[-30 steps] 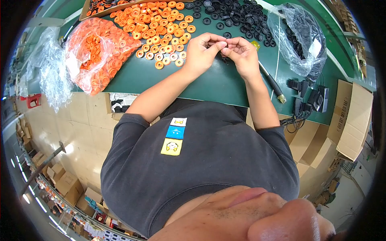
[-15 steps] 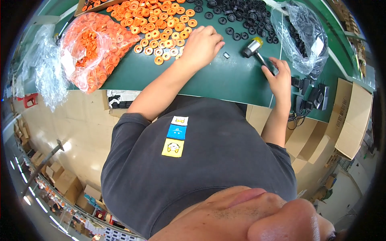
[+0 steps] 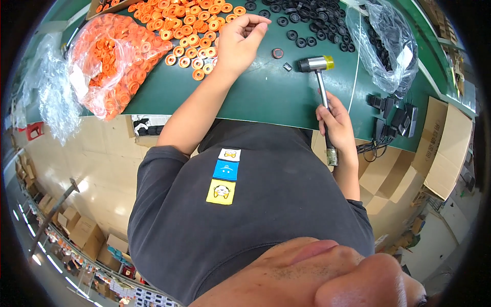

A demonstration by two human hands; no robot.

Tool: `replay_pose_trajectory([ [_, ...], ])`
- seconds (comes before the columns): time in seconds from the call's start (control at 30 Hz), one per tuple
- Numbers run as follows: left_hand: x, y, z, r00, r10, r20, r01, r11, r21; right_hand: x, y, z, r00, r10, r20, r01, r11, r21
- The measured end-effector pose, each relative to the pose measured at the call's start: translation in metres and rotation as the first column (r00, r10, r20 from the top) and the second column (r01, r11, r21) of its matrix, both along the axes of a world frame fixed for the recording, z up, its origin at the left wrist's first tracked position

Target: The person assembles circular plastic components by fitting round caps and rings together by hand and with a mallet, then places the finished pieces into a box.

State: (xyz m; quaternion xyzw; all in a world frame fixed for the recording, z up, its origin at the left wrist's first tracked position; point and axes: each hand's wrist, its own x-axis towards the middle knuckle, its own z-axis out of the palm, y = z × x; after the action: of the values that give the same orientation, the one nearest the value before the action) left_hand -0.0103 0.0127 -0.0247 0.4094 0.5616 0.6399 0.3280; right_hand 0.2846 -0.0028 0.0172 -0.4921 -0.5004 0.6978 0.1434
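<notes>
My right hand grips a two-faced mallet by its metal handle. The mallet's head has a black end on the left and a yellow end on the right, and it is over the green table. My left hand is beside the heap of orange rings, its fingers loosely bent and pointing right, with nothing visible in them. Between my hands lies a small round dark piece with a reddish middle. Close to the mallet's black end sits a small dark square piece.
Loose black wheel-like parts spread across the far right of the table. A clear bag of orange rings stands left, a bag of black parts right. Black adapters with cables lie at the right edge, near an open cardboard box.
My right hand has taken hold of the mallet and raised it, turning its head level. My left hand has moved up and left, and the round dark piece now shows on the table.
</notes>
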Motion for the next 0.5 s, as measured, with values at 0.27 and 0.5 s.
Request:
replay_pose_trajectory([
  [0.27,-0.003,0.001,-0.004,0.977,-0.039,0.210,0.032,0.999,0.033,-0.045,0.012,0.014,0.899,0.107,0.426,-0.415,0.520,0.747],
  [0.5,-0.005,0.004,-0.006,0.971,-0.060,0.230,0.047,0.997,0.061,-0.054,0.013,0.013,0.791,0.100,0.603,-0.589,0.391,0.708],
])
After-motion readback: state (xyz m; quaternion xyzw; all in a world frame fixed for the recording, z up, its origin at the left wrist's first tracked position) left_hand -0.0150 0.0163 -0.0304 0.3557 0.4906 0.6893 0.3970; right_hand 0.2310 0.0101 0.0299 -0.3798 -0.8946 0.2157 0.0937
